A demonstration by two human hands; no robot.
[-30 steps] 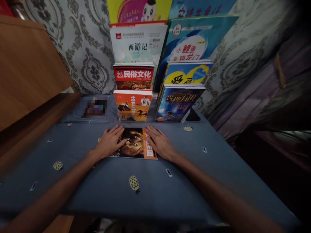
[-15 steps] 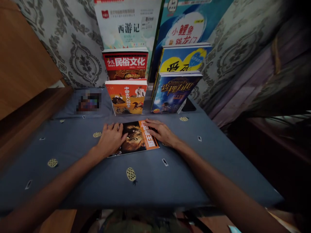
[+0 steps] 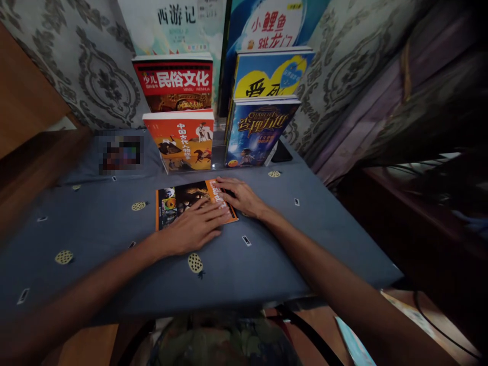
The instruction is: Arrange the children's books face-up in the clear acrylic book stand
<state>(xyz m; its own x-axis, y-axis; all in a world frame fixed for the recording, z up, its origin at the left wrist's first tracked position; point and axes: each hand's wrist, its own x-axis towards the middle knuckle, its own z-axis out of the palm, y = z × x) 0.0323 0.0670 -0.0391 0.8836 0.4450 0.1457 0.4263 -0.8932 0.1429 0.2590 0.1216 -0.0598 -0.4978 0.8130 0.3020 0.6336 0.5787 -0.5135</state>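
Observation:
A thin book with a lion cover and an orange spine band (image 3: 179,199) lies flat on the blue cloth-covered table (image 3: 95,229). My left hand (image 3: 194,229) rests flat on its near edge, fingers stretched toward the right. On the book's right end my right hand (image 3: 238,195) presses down with its fingers spread. Both hands touch the book and grip nothing.
Behind the book a tiered stand holds upright books: an orange one (image 3: 181,140), a dark blue one (image 3: 255,132), a red one (image 3: 173,84) and a yellow-blue one (image 3: 270,73). A patterned curtain hangs behind. A wooden cabinet (image 3: 23,101) stands at left. The table edge drops off at right.
My left hand slid from the book's left side across to its near edge, uncovering the left part of the cover. The book turned slightly. The camera view shifted down and left.

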